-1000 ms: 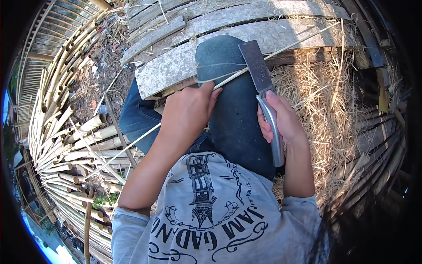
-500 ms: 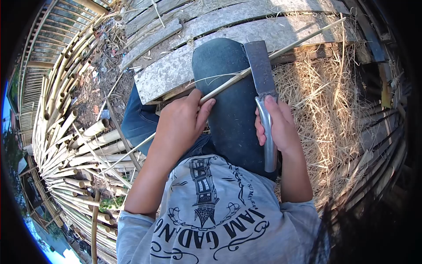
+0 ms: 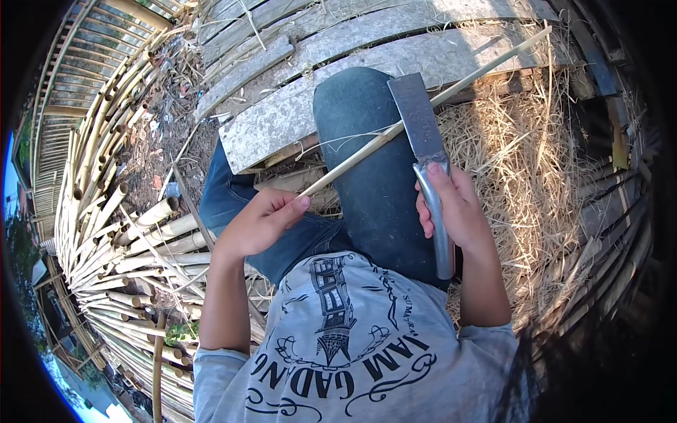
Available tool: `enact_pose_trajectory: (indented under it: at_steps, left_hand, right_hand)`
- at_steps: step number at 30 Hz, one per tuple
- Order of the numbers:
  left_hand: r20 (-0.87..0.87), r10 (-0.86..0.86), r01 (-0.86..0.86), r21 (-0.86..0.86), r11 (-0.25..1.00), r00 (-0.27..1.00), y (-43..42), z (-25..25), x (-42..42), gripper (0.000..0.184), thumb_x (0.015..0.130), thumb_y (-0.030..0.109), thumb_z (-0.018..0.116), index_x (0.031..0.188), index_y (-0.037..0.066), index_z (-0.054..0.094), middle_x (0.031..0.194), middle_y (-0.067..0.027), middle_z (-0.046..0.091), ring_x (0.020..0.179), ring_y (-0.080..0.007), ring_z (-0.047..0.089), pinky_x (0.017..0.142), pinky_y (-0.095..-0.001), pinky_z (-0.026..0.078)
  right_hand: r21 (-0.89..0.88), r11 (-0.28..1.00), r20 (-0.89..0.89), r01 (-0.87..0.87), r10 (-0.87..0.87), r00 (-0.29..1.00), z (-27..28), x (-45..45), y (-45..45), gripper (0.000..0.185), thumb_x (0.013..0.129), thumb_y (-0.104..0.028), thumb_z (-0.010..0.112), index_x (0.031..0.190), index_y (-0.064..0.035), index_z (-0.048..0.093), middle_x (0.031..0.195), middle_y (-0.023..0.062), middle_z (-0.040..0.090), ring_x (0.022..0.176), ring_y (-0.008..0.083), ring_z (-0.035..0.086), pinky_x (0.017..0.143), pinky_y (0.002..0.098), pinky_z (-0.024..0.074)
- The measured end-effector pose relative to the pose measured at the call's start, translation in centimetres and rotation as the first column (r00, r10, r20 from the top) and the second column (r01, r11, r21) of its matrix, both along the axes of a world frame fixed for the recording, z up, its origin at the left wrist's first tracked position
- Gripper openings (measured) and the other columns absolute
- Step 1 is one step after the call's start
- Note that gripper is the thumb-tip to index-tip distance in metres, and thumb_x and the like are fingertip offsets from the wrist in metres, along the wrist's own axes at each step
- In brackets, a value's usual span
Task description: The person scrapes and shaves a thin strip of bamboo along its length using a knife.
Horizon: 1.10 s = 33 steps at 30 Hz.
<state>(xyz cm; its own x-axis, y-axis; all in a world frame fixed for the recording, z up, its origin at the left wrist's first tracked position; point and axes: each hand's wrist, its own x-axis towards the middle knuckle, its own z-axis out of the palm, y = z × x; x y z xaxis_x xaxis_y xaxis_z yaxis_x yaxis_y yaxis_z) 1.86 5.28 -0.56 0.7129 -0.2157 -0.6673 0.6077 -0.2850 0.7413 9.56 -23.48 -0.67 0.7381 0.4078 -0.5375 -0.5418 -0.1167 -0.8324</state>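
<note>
The step in hand looks like shaving or trimming the strip [image 3: 360, 156] against the knife [image 3: 417, 116]. The left hand [image 3: 261, 220] has thumb and fingers pinched together on the strip's near end, while the right hand [image 3: 458, 208] is wrapped round the knife's metal handle, its thumb at the top by the blade. The strip lies across the right leg [image 3: 370, 190], just short of the knee, and passes behind the blade; whether the edge is biting into it cannot be told. A thin sliver [image 3: 338, 136] curls off beside it on the leg. A further stroke would call for a steady blade, an even pull on the strip and the left fingers kept well apart from the edge. The strip's long axis runs slantwise, from the left hand up and away to the right, its far end reaching over the right side of the bench [image 3: 271, 134]. The knife crosses it steeply, blade pointing away from the body and tilted a little left, handle towards the shirt [image 3: 352, 338]. Shavings [image 3: 515, 233] lie heaped right of the leg.
</note>
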Motion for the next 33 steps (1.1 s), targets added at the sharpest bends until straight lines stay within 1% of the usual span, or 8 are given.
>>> enact_pose_trajectory:
  at_steps: [4,7,10,11,15,18,26,33]
  left_hand:
    - [0.460,-0.179,-0.088,0.502,0.861,0.870,-3.0,1.7,-0.6,0.039,0.095,0.022,0.052,0.064,-0.001,0.045,0.048,-0.0101,0.039,0.042,-0.0208,0.038,0.045,-0.0361,0.030]
    - [0.490,-0.244,-0.128,0.609,0.783,0.837,-3.5,2.1,-0.9,0.033,0.093,0.018,0.053,0.068,-0.002,0.046,0.053,-0.0191,0.042,0.048,-0.0357,0.045,0.048,-0.0416,0.034]
    - [0.508,-0.258,-0.150,0.629,0.763,0.822,-4.1,1.8,-0.9,0.030,0.092,0.016,0.055,0.070,-0.002,0.048,0.055,-0.0202,0.047,0.054,-0.0404,0.049,0.049,-0.0428,0.036]
    - [0.507,-0.249,-0.154,0.627,0.764,0.825,-4.3,1.7,-0.8,0.030,0.092,0.016,0.055,0.070,-0.002,0.048,0.055,-0.0202,0.047,0.054,-0.0404,0.049,0.049,-0.0428,0.036]
    - [0.494,-0.280,-0.142,0.656,0.741,0.823,-4.3,2.0,-0.6,0.028,0.092,0.016,0.055,0.071,-0.002,0.048,0.055,-0.0205,0.047,0.054,-0.0404,0.050,0.049,-0.0435,0.036]
    - [0.479,-0.283,-0.128,0.659,0.741,0.831,-4.5,1.9,-0.4,0.027,0.092,0.018,0.055,0.073,0.000,0.050,0.056,-0.0200,0.050,0.055,-0.0401,0.053,0.051,-0.0455,0.039]
    - [0.519,-0.299,-0.183,0.688,0.702,0.801,-4.8,2.0,-0.5,0.025,0.091,0.016,0.057,0.072,0.000,0.049,0.056,-0.0187,0.048,0.053,-0.0389,0.051,0.049,-0.0421,0.037]
    - [0.605,-0.300,-0.519,0.792,0.321,0.737,-1.2,7.1,1.1,0.032,0.088,0.027,0.062,0.070,0.004,0.049,0.054,-0.0119,0.048,0.048,-0.0313,0.049,0.046,-0.0381,0.036]
  right_hand:
    - [-0.024,0.996,0.085,0.091,-0.088,0.992,-0.2,-0.1,0.1,0.039,0.098,-0.037,0.043,0.087,-0.0010,0.051,0.055,0.0047,0.051,0.040,0.0097,0.049,0.037,0.0239,0.0395]
    - [-0.065,0.990,0.029,-0.129,0.131,0.991,0.7,-0.5,-0.2,0.038,0.098,-0.038,0.043,0.087,-0.0016,0.050,0.054,0.0044,0.050,0.040,0.0097,0.049,0.036,0.0239,0.0395]
    - [-0.062,0.995,0.006,0.073,-0.073,0.997,0.2,1.0,-1.3,0.039,0.097,-0.038,0.045,0.088,-0.0004,0.051,0.055,0.0042,0.050,0.040,0.0093,0.049,0.037,0.0235,0.0391]
    - [-0.038,0.980,0.017,0.198,-0.197,0.980,-0.1,1.1,-1.1,0.039,0.097,-0.038,0.045,0.088,-0.0001,0.052,0.055,0.0042,0.051,0.041,0.0091,0.049,0.037,0.0233,0.0391]
    - [-0.062,0.952,-0.041,-0.299,0.297,0.954,0.8,-0.4,-0.4,0.042,0.097,-0.040,0.043,0.087,0.0003,0.052,0.056,0.0047,0.051,0.042,0.0089,0.050,0.038,0.0227,0.0399]
    - [0.009,0.996,-0.030,0.093,-0.093,0.995,0.1,0.5,-0.7,0.039,0.097,-0.038,0.046,0.087,-0.0005,0.052,0.056,0.0042,0.052,0.042,0.0084,0.050,0.038,0.0226,0.0398]
    - [0.013,0.997,0.018,0.074,-0.074,0.997,-0.3,0.5,-0.6,0.034,0.096,-0.034,0.049,0.088,-0.0008,0.051,0.057,0.0046,0.052,0.041,0.0085,0.049,0.038,0.0224,0.0399]
    - [0.098,0.968,0.162,0.231,-0.244,0.956,-0.5,0.5,0.4,0.025,0.094,-0.026,0.055,0.090,-0.0018,0.051,0.058,0.0039,0.052,0.043,0.0084,0.049,0.037,0.0225,0.0400]
